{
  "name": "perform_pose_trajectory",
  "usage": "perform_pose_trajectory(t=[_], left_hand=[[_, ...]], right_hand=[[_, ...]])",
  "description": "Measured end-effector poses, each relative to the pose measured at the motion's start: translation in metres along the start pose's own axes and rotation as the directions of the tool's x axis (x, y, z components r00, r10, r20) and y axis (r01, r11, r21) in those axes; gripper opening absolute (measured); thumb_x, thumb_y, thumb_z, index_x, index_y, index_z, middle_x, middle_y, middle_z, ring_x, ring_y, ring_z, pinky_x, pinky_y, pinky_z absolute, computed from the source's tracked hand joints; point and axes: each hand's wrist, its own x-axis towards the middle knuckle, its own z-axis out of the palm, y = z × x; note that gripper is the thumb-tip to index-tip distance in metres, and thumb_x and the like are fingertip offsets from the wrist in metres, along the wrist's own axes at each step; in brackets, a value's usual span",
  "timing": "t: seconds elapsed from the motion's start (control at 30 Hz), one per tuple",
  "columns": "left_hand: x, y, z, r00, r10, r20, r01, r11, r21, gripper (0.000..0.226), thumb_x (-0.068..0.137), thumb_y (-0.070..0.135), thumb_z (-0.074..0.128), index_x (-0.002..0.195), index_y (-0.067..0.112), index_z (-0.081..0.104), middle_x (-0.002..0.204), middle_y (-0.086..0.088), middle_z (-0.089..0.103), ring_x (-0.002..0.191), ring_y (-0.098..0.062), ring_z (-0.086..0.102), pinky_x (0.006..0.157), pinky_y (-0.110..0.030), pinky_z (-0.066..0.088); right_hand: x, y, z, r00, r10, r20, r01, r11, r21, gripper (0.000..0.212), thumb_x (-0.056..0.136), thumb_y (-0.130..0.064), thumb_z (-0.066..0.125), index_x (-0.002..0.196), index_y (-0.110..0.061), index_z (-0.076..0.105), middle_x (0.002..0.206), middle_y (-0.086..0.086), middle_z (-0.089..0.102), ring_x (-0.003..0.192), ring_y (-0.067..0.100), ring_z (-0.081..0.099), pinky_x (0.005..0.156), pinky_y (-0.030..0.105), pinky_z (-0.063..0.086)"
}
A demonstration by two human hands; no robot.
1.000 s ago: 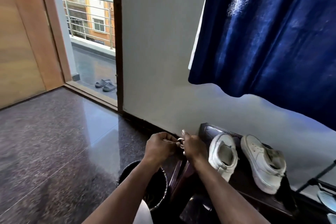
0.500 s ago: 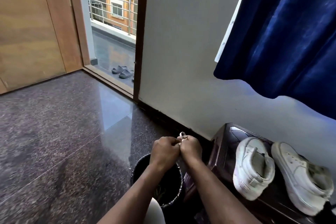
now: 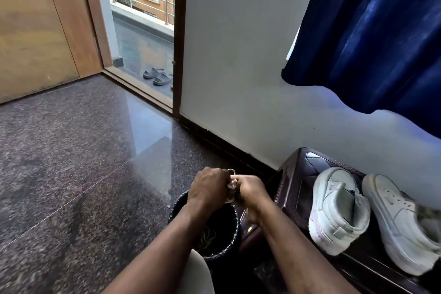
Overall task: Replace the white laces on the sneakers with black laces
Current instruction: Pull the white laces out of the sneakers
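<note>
Head view: left hand [image 3: 208, 187] and right hand [image 3: 251, 192] are pressing together, both clenching a bunched white lace [image 3: 232, 184] above a black bin [image 3: 177, 203]; two white sneakers [image 3: 338, 212] are sitting right on a dark stool [image 3: 296, 174].

head cam: single view | worn high, angled forward and down | close on hands [image 3: 229, 191] | wall [image 3: 238, 55] ahead, floor [image 3: 71, 162] left

White sneakers [image 3: 338, 210]; dark brown stool [image 3: 300, 174]; navy curtain [image 3: 372, 31]; speckled grey floor [image 3: 71, 150]; black bin [image 3: 229, 243].
</note>
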Motion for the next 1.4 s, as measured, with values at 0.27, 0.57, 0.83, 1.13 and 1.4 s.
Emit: perform_pose_trajectory(t=[0.27,0.57,0.83,1.13,1.4], left_hand=[[0.006,-0.007,0.009,0.995,-0.09,-0.037,0.082,0.982,-0.172,0.018,0.075,0.029,0.06,0.086,0.029,0.074,0.083,0.001,0.077,0.085,-0.025,0.072,0.078,-0.037,0.056],[0.013,-0.025,0.022,0.996,-0.089,0.014,0.09,0.994,-0.063,0.016,0.088,0.024,0.067,0.1,0.027,0.078,0.095,-0.004,0.078,0.093,-0.028,0.072,0.081,-0.038,0.057],[0.005,-0.04,0.028,0.982,-0.18,0.056,0.179,0.984,0.02,0.028,0.086,0.023,0.072,0.113,0.03,0.073,0.109,-0.007,0.076,0.101,-0.029,0.071,0.085,-0.039,0.059],[-0.007,0.014,0.012,0.994,0.046,-0.102,-0.052,0.997,-0.06,0.014,0.088,0.021,0.065,0.091,0.027,0.077,0.089,0.0,0.077,0.085,-0.023,0.07,0.071,-0.033,0.051],[-0.026,0.098,-0.01,0.928,0.261,-0.265,-0.32,0.925,-0.207,0.023,0.08,0.033,0.049,0.081,0.02,0.068,0.075,0.003,0.068,0.072,-0.023,0.065,0.063,-0.04,0.052]], right_hand=[[0.012,-0.001,-0.015,0.902,-0.397,-0.167,0.237,0.782,-0.576,0.019,0.08,-0.013,0.084,0.075,-0.028,0.074,0.076,-0.012,0.075,0.074,-0.001,0.07,0.069,0.014,0.053],[0.014,0.019,0.009,0.892,-0.434,-0.126,0.233,0.681,-0.695,0.022,0.089,-0.019,0.072,0.108,-0.029,0.068,0.093,-0.006,0.077,0.087,0.017,0.073,0.075,0.031,0.059],[0.005,0.018,0.003,0.922,-0.387,-0.018,0.177,0.462,-0.869,0.025,0.095,-0.021,0.064,0.115,-0.033,0.072,0.111,-0.004,0.074,0.103,0.021,0.07,0.079,0.03,0.056],[-0.036,-0.001,-0.035,0.839,-0.545,-0.017,0.292,0.474,-0.831,0.012,0.091,-0.035,0.066,0.097,-0.027,0.073,0.098,-0.008,0.074,0.094,0.017,0.07,0.079,0.032,0.056],[-0.105,-0.035,-0.099,0.624,-0.78,-0.049,0.403,0.375,-0.835,0.005,0.09,-0.028,0.069,0.09,-0.022,0.071,0.092,-0.003,0.069,0.091,0.022,0.064,0.077,0.034,0.049]])
